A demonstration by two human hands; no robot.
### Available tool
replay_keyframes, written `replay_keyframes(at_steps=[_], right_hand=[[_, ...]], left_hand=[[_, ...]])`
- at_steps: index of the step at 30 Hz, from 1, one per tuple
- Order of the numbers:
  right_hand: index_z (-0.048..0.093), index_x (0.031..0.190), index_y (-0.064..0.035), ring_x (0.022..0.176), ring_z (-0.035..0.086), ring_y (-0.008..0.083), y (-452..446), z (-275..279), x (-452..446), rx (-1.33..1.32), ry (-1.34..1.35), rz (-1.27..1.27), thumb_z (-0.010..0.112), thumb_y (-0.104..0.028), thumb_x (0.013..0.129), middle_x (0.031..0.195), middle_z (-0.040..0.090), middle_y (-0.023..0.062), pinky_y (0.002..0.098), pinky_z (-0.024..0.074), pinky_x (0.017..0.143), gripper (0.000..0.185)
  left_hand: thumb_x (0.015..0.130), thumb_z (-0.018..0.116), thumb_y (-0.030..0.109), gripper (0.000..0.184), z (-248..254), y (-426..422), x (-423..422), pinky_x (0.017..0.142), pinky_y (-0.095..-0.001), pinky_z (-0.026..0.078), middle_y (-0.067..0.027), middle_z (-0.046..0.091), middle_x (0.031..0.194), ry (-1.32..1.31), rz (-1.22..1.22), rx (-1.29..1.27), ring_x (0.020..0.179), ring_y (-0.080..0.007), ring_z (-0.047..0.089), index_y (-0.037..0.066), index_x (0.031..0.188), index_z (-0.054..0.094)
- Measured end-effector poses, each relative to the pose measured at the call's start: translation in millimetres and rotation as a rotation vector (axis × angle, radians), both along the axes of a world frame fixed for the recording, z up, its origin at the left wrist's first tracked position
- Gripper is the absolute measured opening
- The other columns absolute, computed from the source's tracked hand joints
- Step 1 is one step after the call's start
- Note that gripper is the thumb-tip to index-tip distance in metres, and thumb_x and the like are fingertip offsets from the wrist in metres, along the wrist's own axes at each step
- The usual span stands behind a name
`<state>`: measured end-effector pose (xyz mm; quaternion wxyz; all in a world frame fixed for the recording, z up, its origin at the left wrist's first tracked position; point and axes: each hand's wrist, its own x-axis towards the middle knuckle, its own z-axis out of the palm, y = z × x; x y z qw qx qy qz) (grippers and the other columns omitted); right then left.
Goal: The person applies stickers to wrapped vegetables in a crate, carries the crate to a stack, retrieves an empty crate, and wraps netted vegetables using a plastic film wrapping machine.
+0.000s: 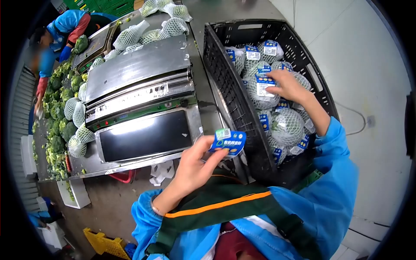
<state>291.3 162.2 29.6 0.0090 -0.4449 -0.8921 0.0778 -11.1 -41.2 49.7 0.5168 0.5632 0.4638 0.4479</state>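
Observation:
My left hand (190, 167) pinches a blue label (229, 142) with a green and white patch between thumb and fingers, in front of the sealing machine. Inside the black crate (229, 69), my right hand (289, 86) has its thumb and fingers at the edge of a blue and white label (264, 85). That label lies on a netted broccoli (262, 100) wrapped in white foam mesh. Around it sit several more netted pieces with similar labels, among them a large netted head (287, 126) below my right hand.
A steel wrapping machine (138, 69) with a dark plate (145, 135) stands on the table left of the crate. Loose broccoli (56, 117) and more netted pieces (78, 113) lie beyond it. A co-worker in a blue sleeve (65, 26) handles broccoli at the far left.

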Motion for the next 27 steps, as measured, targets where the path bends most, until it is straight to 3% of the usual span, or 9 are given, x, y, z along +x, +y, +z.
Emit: replay_keyframes(at_steps=[1, 5, 8, 11, 15, 17, 23, 25, 27], right_hand=[[0.050, 0.118, -0.0011, 0.101, 0.052, 0.0301, -16.7, 12.8, -12.1, 0.159, 0.092, 0.001, 0.067, -0.026, 0.073, 0.110, 0.055, 0.0153, 0.0365, 0.0390, 0.090, 0.054], [0.052, 0.115, -0.0018, 0.088, 0.056, 0.0220, -122.1, 89.4, -92.9, -0.695, 0.823, 0.166, 0.075, -0.023, 0.066, 0.097, 0.056, 0.0107, 0.0297, 0.0437, 0.078, 0.058], [0.057, 0.106, -0.0021, 0.080, 0.054, 0.0162, -141.7, 88.7, -109.3, -0.482, 0.588, 0.113, 0.075, -0.017, 0.069, 0.088, 0.054, 0.0073, 0.0271, 0.0439, 0.069, 0.045], [0.062, 0.095, -0.0020, 0.073, 0.054, 0.0152, -153.4, 87.6, -105.0, -0.663, 0.769, -0.102, 0.074, -0.011, 0.069, 0.081, 0.055, 0.0059, 0.0253, 0.0431, 0.065, 0.030], [0.065, 0.087, -0.0078, 0.070, 0.055, 0.0246, -167.6, 70.6, -97.7, 0.078, 0.654, 0.259, 0.066, -0.006, 0.071, 0.078, 0.053, 0.0052, 0.0308, 0.0448, 0.061, 0.016], [0.065, 0.087, -0.0076, 0.071, 0.055, 0.0250, -172.4, 77.7, -86.8, 0.066, 0.672, 0.282, 0.064, -0.003, 0.071, 0.080, 0.053, 0.0055, 0.0307, 0.0453, 0.064, 0.017], [0.059, 0.079, -0.0019, 0.080, 0.056, 0.0120, -149.7, 123.8, 7.7, -0.065, 1.337, -0.515, 0.062, 0.000, 0.072, 0.085, 0.059, 0.0046, 0.0246, 0.0463, 0.072, 0.008], [0.059, 0.085, -0.0014, 0.078, 0.056, 0.0118, -127.1, 115.3, 50.8, -0.467, 1.009, -0.616, 0.066, -0.005, 0.073, 0.083, 0.059, 0.0034, 0.0230, 0.0452, 0.070, 0.015], [0.058, 0.092, -0.0020, 0.074, 0.055, 0.0115, -102.5, 61.4, 72.9, -0.594, 0.666, -0.647, 0.071, -0.011, 0.069, 0.080, 0.060, 0.0034, 0.0239, 0.0448, 0.070, 0.028]], left_hand=[[0.081, 0.064, 0.009, 0.023, 2.7, 2.9, 0.5, 0.068, -0.0254, 0.049, -0.0089, 0.061, 0.086, 0.005, -0.003, -0.004, 0.078, -0.0129, 0.061, 0.001, 0.101, 0.056], [0.080, 0.064, 0.007, 0.021, 5.4, 3.4, 1.3, 0.068, -0.0259, 0.049, -0.0084, 0.061, 0.084, 0.003, -0.077, -0.021, 0.079, -0.0141, 0.062, 0.000, 0.099, 0.056], [0.079, 0.065, 0.007, 0.020, 12.5, -1.2, -0.4, 0.069, -0.0264, 0.050, -0.0088, 0.061, 0.084, 0.011, -0.107, -0.012, 0.079, -0.0145, 0.063, 0.000, 0.096, 0.058], [0.078, 0.067, 0.008, 0.020, 9.1, -4.5, -0.3, 0.067, -0.0261, 0.050, -0.0070, 0.062, 0.077, 0.023, -0.108, 0.033, 0.075, -0.0147, 0.064, 0.000, 0.095, 0.059], [0.077, 0.069, 0.014, 0.022, 2.1, -9.8, 4.3, 0.060, -0.0254, 0.049, -0.0083, 0.065, 0.075, 0.052, -0.157, -0.020, 0.067, -0.0147, 0.064, 0.002, 0.094, 0.061], [0.077, 0.070, 0.017, 0.022, 1.1, -10.3, 7.3, 0.057, -0.0254, 0.048, -0.0106, 0.066, 0.079, 0.212, -0.247, 0.010, 0.065, -0.0143, 0.064, 0.002, 0.092, 0.062], [0.082, 0.065, 0.026, 0.032, -24.6, -14.5, 16.4, 0.061, -0.0238, 0.047, -0.0088, 0.066, 0.081, 0.096, -0.462, -0.345, 0.068, -0.0106, 0.060, 0.003, 0.105, 0.062], [0.083, 0.063, 0.023, 0.035, -21.8, -10.4, 17.7, 0.067, -0.0228, 0.047, -0.0063, 0.066, 0.085, -0.081, -0.435, -0.388, 0.074, -0.0093, 0.060, 0.003, 0.111, 0.059], [0.080, 0.063, 0.005, 0.070, -4.2, -1.3, 24.3, 0.085, -0.0259, 0.043, -0.0099, 0.051, 0.118, -0.335, -0.388, -0.291, 0.099, -0.0121, 0.052, 0.002, 0.137, 0.023]])
